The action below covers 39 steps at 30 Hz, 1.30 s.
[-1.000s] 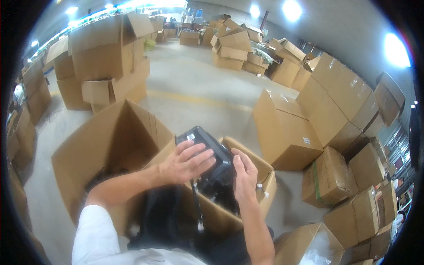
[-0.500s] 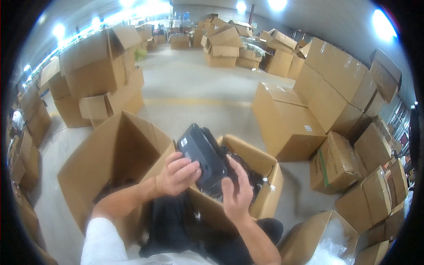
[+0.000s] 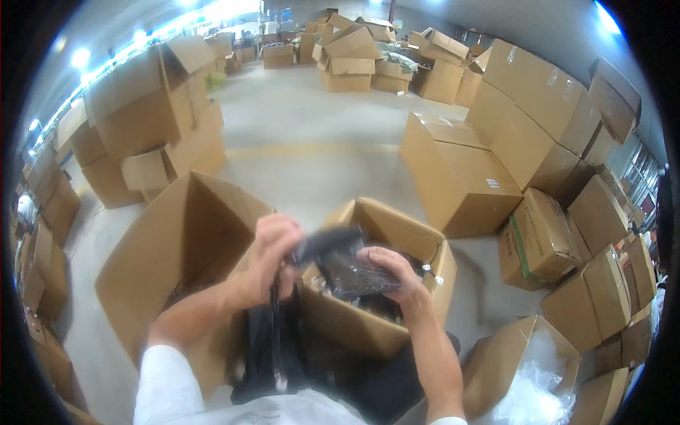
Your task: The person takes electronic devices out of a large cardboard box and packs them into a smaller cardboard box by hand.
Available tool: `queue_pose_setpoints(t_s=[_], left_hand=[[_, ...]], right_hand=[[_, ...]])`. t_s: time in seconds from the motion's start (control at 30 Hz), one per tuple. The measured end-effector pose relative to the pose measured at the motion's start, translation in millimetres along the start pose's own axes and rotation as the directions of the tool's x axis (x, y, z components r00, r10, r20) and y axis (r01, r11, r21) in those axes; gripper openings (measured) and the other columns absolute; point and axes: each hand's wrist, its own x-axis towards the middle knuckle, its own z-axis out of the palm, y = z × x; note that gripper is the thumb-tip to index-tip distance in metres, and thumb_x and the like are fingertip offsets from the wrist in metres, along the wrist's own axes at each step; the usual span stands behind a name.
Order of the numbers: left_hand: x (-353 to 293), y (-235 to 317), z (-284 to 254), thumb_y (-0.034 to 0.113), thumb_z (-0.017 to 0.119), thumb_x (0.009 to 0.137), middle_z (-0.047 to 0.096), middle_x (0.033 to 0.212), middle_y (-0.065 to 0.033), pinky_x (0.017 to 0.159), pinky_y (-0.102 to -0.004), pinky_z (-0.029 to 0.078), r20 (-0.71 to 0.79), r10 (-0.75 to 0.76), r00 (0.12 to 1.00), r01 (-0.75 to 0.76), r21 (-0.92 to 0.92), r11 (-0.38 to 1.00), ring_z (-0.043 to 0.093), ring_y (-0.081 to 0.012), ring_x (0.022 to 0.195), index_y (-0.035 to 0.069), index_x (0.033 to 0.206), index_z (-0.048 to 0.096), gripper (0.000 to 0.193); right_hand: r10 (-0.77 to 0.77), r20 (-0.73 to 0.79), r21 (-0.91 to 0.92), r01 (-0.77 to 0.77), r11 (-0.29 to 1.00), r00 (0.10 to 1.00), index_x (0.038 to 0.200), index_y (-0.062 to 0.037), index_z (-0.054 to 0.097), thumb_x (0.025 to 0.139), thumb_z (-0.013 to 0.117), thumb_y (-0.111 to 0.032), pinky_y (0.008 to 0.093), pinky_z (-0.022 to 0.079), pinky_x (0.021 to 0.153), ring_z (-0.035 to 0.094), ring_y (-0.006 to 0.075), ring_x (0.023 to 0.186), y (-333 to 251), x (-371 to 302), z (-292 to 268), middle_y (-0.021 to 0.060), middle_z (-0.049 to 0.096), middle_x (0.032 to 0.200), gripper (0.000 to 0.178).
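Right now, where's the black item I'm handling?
In the head view, the black item is just below the middle, between your left hand and right hand, over the open carton in front of you.

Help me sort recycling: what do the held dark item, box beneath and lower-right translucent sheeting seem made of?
Dark item: probably glossy plastic, from its wrinkled highlights, though blurred. Box: apparently matte cardboard, from brown walls. Translucent sheeting: likely shiny plastic film, from crinkled glints.

Bright ceiling lights point(image 3: 80, 57), glare upper left, left hand point(image 3: 275, 248) blurred, fisheye-bent edges
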Motion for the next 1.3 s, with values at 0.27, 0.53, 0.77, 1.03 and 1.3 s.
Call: queue_pose_setpoints(t_s=[0.27,0.53,0.77,1.03,1.3], left_hand=[[-10.1,-32.7,88.6,0.037,0.046,0.108,0.069,0.103,-0.0091,0.082,-0.0348,0.057,-0.034,-0.963,0.267,0.396,-0.907,0.141,0.068,-0.0197,0.089,0.004,0.117,0.058,0.036],[-95.7,-4.1,128.2,0.032,0.051,0.107,0.068,0.116,-0.0098,0.093,-0.0396,0.053,0.132,-0.990,-0.052,0.212,-0.967,-0.140,0.066,-0.0248,0.104,0.006,0.125,0.060,0.033],[-118.7,25.7,163.1,0.025,0.052,0.107,0.066,0.119,-0.0091,0.099,-0.0367,0.048,0.171,-0.982,-0.085,0.172,-0.968,-0.183,0.061,-0.0208,0.109,0.002,0.127,0.059,0.031],[-92.0,67.9,157.3,0.029,0.050,0.108,0.051,0.143,-0.0115,0.113,-0.0375,0.036,0.224,-0.962,0.156,0.221,-0.957,-0.187,0.048,-0.0229,0.133,0.005,0.144,0.046,0.044],[-101.2,18.9,57.4,0.023,0.052,0.105,0.045,0.153,-0.0177,0.118,-0.0422,0.035,0.253,-0.952,0.174,0.482,-0.865,-0.141,0.049,-0.0268,0.138,-0.003,0.147,0.043,0.050]], right_hand=[[0.004,0.127,0.796,-0.104,0.596,0.992,0.116,0.0062,0.064,0.097,0.053,-0.017,0.0290,0.059,0.052,0.065,0.0266,0.070,55.5,12.4,40.5,0.0236,0.066,0.098,0.032],[0.189,-0.426,0.593,0.115,0.797,0.885,0.118,-0.0031,0.063,0.101,0.047,-0.048,0.0382,0.063,0.059,0.068,0.0265,0.071,79.5,-9.8,63.2,0.0181,0.068,0.095,0.051],[-0.449,-0.737,-0.238,0.428,0.872,0.506,0.132,-0.0034,0.052,0.105,0.043,-0.053,0.0381,0.055,0.087,0.064,0.0229,0.103,113.0,-22.0,40.0,0.0116,0.061,0.123,0.057],[-0.396,-0.763,0.012,0.623,0.782,0.511,0.131,-0.0030,0.053,0.104,0.055,-0.039,0.0405,0.052,0.095,0.063,0.0217,0.110,109.4,-17.9,51.2,0.0086,0.063,0.124,0.046],[-0.631,-0.529,-0.270,0.592,0.759,0.568,0.133,-0.0031,0.052,0.105,0.056,-0.035,0.0329,0.056,0.087,0.065,0.0165,0.099,39.0,-68.4,40.7,0.0062,0.065,0.116,0.043]])
